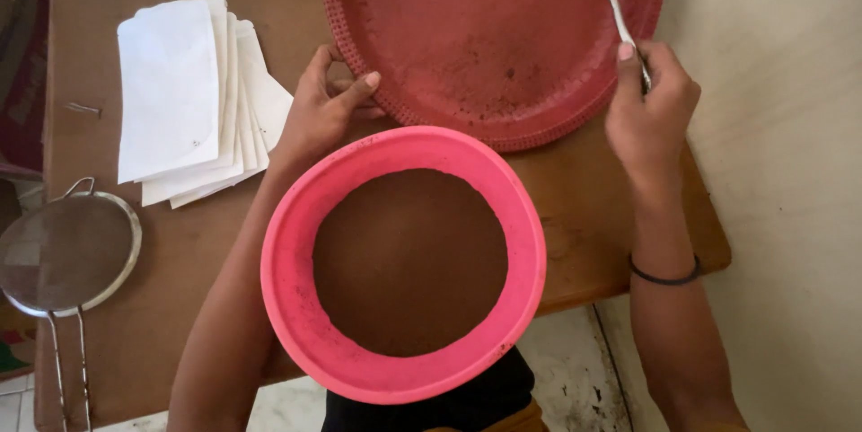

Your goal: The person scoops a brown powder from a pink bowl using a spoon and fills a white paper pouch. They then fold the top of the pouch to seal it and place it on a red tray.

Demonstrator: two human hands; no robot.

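A brown wooden surface (153, 306) filled the left and centre of the frame, its top worn and scuffed, its rounded corner reaching toward the lower right. To the right of it stood a plain cream wall (790, 127), evenly lit by soft daylight. Along the bottom edge showed a pale tiled floor (575, 378), speckled and stained, with a dark seam running through it. At the far left edge, a dark reddish box-like piece (22, 64) sat beside the surface, partly cut off by the frame.
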